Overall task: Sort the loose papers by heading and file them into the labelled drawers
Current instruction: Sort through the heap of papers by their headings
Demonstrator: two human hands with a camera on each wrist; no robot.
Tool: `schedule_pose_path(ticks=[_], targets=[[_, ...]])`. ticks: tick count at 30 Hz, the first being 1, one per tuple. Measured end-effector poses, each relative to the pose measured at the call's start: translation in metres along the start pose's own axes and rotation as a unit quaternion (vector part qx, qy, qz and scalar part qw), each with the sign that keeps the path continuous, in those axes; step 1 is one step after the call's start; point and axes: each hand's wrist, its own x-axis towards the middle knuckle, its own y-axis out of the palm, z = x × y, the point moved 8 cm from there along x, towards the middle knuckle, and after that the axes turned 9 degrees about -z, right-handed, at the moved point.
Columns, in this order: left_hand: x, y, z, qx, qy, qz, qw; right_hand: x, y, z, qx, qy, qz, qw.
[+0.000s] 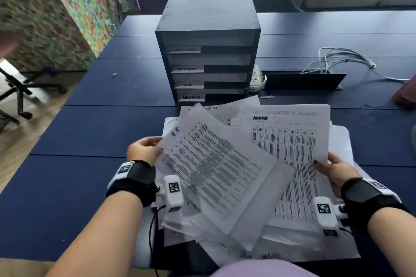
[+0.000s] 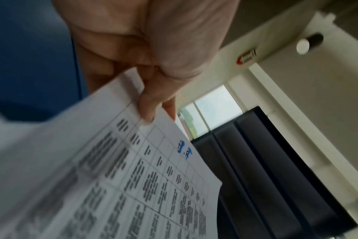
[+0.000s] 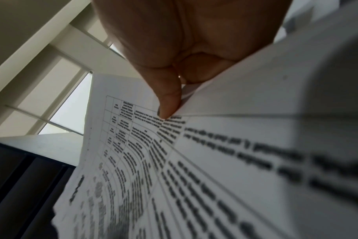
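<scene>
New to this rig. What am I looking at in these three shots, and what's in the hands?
No machine: a person with cameras strapped on. The wide shot comes from the head; the two close ones look along each wrist. The left hand pinches a sheet with a blue heading; its grip shows in the left wrist view. The right hand holds the sheet headed ADMIN. More loose papers lie on the blue table, before a dark drawer unit with handwritten labels.

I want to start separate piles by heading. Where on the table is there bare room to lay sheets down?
The dark blue table lies bare left of the loose white papers and the black drawer unit. Right of the unit, white cables and a black cable tray crowd the far side. The middle is buried in papers.
</scene>
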Motion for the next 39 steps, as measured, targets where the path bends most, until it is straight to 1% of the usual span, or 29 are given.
schedule_pose_path(ticks=[3,6,7,9,14,17,20,22,24,27,29,30,31,33,34,35,37,39], targets=[[0.01,-0.028,-0.02,-0.02,0.032,-0.057,0.998,-0.013,0.004,0.011,0.014,0.002,0.026,1.0],[0.024,-0.047,-0.03,-0.035,0.04,-0.083,0.995,-0.014,0.002,0.025,0.02,-0.005,0.041,0.999],[0.028,-0.05,-0.03,-0.039,0.034,-0.086,0.995,-0.013,-0.001,0.029,0.02,-0.005,0.036,0.999],[0.032,-0.05,-0.034,-0.041,0.03,-0.08,0.995,-0.012,-0.003,0.037,0.02,-0.002,0.049,0.999],[0.022,-0.025,-0.051,-0.053,0.061,-0.046,0.996,-0.021,0.01,0.058,0.06,-0.004,0.101,0.993],[0.01,0.005,-0.066,-0.04,0.106,0.003,0.994,-0.027,0.023,0.066,0.053,-0.007,0.125,0.991],[-0.005,0.042,-0.075,-0.007,0.156,0.077,0.985,-0.027,0.032,0.062,0.039,-0.002,0.123,0.992],[-0.025,0.067,-0.081,0.022,0.21,0.133,0.968,-0.021,0.033,0.051,0.026,0.01,0.109,0.994],[-0.047,0.09,-0.081,0.031,0.24,0.189,0.952,-0.017,0.034,0.039,0.015,0.011,0.088,0.996],[-0.073,0.114,-0.074,0.018,0.209,0.261,0.942,-0.012,0.034,0.021,0.017,0.02,0.067,0.997],[-0.076,0.123,-0.068,-0.004,0.175,0.286,0.942,-0.01,0.031,0.009,-0.005,0.033,0.049,0.998],[-0.072,0.125,-0.063,-0.009,0.156,0.283,0.946,-0.007,0.027,0.003,-0.019,0.04,0.039,0.998],[-0.065,0.122,-0.056,0.0,0.135,0.261,0.956,-0.005,0.024,-0.003,-0.033,0.043,0.032,0.998],[-0.043,0.108,-0.042,0.048,0.106,0.171,0.978,-0.002,0.02,-0.01,-0.061,0.037,0.02,0.997],[-0.034,0.099,-0.033,0.088,0.095,0.125,0.984,-0.001,0.019,-0.011,-0.07,0.035,0.014,0.997],[-0.028,0.09,-0.024,0.124,0.079,0.094,0.985,0.0,0.018,-0.011,-0.078,0.033,0.012,0.996],[-0.023,0.083,-0.009,0.149,0.047,0.074,0.985,0.0,0.02,-0.011,-0.094,0.03,0.022,0.995],[-0.024,0.081,0.002,0.121,0.01,0.074,0.99,-0.001,0.022,-0.01,-0.097,0.032,0.03,0.994]])
